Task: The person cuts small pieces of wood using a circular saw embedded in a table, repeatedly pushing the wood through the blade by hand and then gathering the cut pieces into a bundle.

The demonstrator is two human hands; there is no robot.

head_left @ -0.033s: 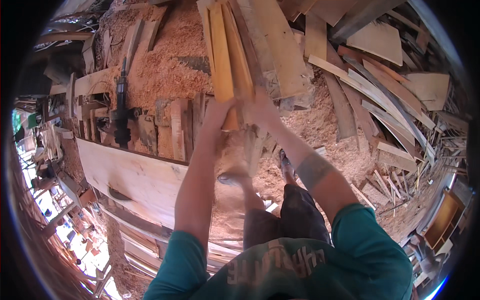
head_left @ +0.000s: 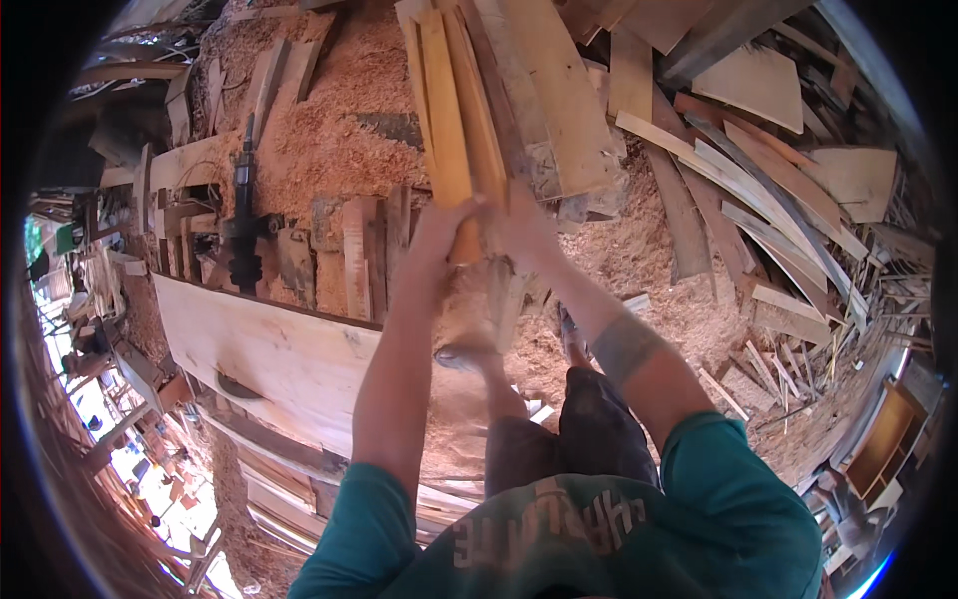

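I hold a bundle of long, narrow yellow-tan wooden planks point(head_left: 447, 120) pointing away from me at the upper middle. My left hand point(head_left: 439, 230) is closed around their near end on the left side. My right hand point(head_left: 514, 225) is closed on the same bundle from the right, somewhat blurred. A wide, rough tan board point(head_left: 564, 130) lies just right of the bundle. My feet in sandals show below my hands among pale wood shavings.
A large pale board point(head_left: 259, 339) lies at my left, with a dark metal shaft point(head_left: 242, 200) beyond it among sawdust point(head_left: 329, 100). Jumbled offcuts point(head_left: 768, 200) pile up at the right. A brown wooden cabinet point(head_left: 878, 444) is at the far lower right, and cluttered timber edges the left.
My hands and the plank bundle have shifted very slightly to the right, with the left forearm moving along. The surroundings look the same.
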